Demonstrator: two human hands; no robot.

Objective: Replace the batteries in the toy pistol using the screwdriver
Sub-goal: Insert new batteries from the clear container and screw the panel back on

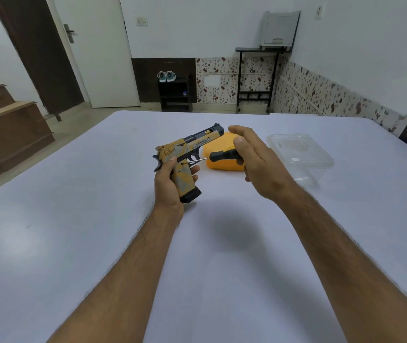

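Tan-and-black toy pistol (pixel 187 154) sits upright above the tabletop (pixel 73 219), the left hand (pixel 170 184) wrapped around its handle. The right hand (pixel 254 157), at three o'clock, pinches the screwdriver (pixel 219 155), other fingers spread. Its tip seems seated in a handle screw; press straight along the shaft while turning.

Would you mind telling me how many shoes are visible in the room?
2: a pair of shoes sits side by side on top of the dark rack against the far wall, beside the white door. Others may be hidden on the lower shelves.

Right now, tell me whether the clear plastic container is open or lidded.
Cannot tell. The clear container sits on the table apparently upside down beside the yellow object; no separate lid is distinguishable.
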